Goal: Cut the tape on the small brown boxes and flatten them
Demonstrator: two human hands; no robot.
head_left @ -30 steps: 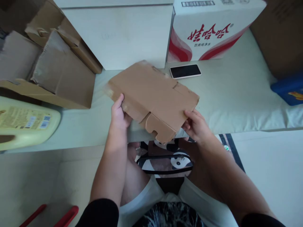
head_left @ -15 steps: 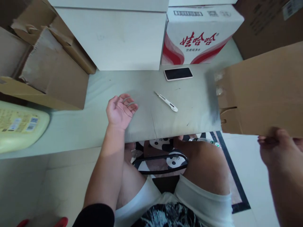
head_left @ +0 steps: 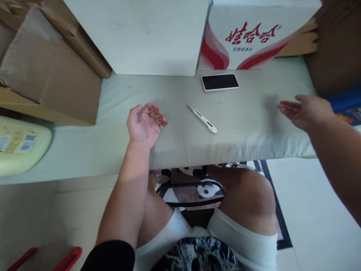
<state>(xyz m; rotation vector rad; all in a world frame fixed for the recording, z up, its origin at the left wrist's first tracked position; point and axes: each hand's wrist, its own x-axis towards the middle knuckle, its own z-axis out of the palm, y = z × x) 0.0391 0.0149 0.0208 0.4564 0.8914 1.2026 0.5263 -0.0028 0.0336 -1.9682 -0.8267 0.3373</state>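
Note:
My left hand (head_left: 146, 124) rests palm up on the cloth-covered table (head_left: 245, 116), its fingers loosely curled and apart, holding nothing. To its right lies a white craft knife (head_left: 202, 119), its thin tip pointing away and to the left. A phone (head_left: 220, 82) with a dark screen lies behind the knife. My right hand (head_left: 307, 109) is above the right part of the table with fingers extended, and nothing is in it. A shadow falls on the cloth beside it.
A white carton (head_left: 141, 37) and a red-and-white carton (head_left: 245, 41) stand at the back. Brown cardboard boxes (head_left: 64, 71) and a pale yellow bottle (head_left: 25, 146) are on the left. A blue package (head_left: 348, 105) sits at the right edge. Red handles (head_left: 69, 259) show at lower left.
My right hand has let go of the flat cardboard piece, which is gone from its spot at the right, and has moved up and left over the table. My left hand stays put.

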